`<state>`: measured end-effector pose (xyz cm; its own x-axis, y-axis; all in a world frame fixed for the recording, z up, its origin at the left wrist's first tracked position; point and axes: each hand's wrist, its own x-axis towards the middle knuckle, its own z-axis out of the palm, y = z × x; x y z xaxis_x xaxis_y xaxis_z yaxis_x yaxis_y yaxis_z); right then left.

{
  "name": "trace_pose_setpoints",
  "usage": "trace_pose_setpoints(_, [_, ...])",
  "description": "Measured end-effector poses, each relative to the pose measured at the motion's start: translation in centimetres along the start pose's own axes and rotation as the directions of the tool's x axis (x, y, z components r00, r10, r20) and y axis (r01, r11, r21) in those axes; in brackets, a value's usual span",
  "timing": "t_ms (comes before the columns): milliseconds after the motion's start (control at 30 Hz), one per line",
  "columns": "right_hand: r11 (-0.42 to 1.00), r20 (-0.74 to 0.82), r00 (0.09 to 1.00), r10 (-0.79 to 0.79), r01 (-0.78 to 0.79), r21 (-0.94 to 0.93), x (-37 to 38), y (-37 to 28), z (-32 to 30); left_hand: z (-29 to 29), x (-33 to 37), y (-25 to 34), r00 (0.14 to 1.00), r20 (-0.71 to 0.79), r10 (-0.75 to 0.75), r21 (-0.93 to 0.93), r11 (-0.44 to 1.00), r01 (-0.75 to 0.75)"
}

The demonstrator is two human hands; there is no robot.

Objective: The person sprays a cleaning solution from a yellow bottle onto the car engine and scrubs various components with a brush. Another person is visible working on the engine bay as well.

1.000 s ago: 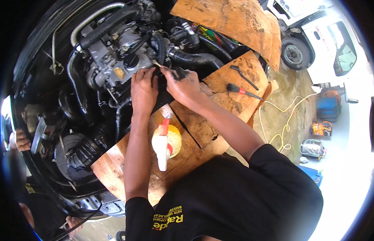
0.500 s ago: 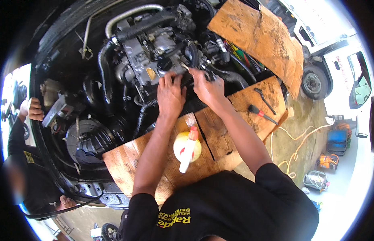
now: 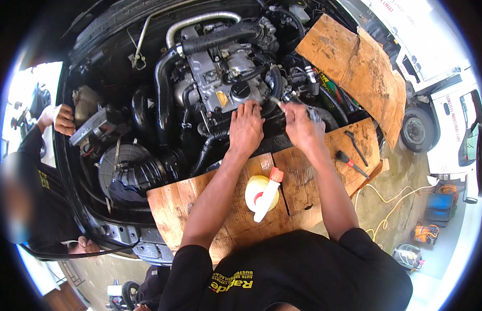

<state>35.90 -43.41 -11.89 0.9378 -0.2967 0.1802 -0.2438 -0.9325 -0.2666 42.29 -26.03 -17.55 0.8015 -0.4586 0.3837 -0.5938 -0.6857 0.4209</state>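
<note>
Pinching a slim pale implement (image 3: 275, 100) between thumb and fingers, the right hand (image 3: 302, 126) is located to the right of the round black cap (image 3: 241, 90) and nearer the person. The right grip is closed on this implement, whose tip lies just right of the cap; its exact kind cannot be determined. The left hand (image 3: 247, 129) is positioned directly below the cap, fingers bent, fingertips at the edge of the engine (image 3: 203, 67); whether the left grip contains anything cannot be determined. Below the cap, the cardboard (image 3: 173, 210) supports a spray bottle (image 3: 265, 198) with a red-and-white head. Farther right of the cap and below it, a red-banded brush (image 3: 350, 164) and a slim black tool (image 3: 357, 147) lie on the cardboard.
</note>
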Motion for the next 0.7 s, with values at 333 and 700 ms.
trace_pose_setpoints(333, [0.999,0.188,0.982,0.037,-0.039,0.005,7.9,0.4,1.5,0.0,-0.1,-0.1,0.991,0.028,0.132,-0.101,0.987,-0.129])
trace_pose_setpoints(700, [0.992,0.129,0.986,-0.108,0.115,-0.044,5.0,0.5,0.0,0.3,0.2,-0.1,0.996,-0.012,0.091,-0.037,0.995,-0.091])
